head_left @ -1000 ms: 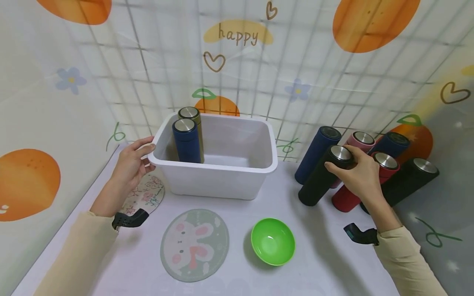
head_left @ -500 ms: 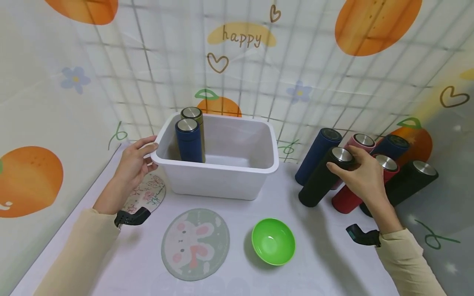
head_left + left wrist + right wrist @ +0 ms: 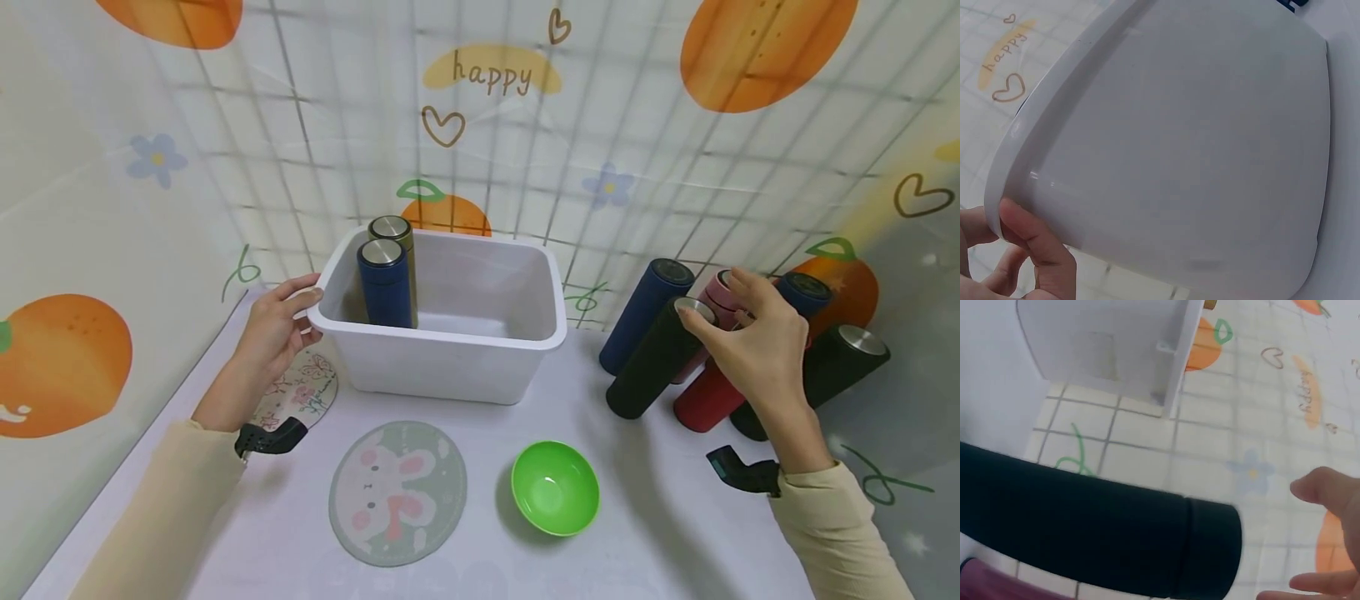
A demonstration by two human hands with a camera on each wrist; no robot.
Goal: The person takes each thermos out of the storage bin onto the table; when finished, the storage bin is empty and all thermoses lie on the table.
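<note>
White bin [image 3: 450, 367]: blue flask [image 3: 386, 283], gold flask [image 3: 396, 233] | left hand [image 3: 273, 333] on rim

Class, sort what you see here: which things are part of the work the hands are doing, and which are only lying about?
In hand: white bin, gripped at its rim by the left hand; black flask, under the right hand; blue flask and gold flask standing in the bin.

Lying about: green bowl; rabbit mat; floral mat.
</note>
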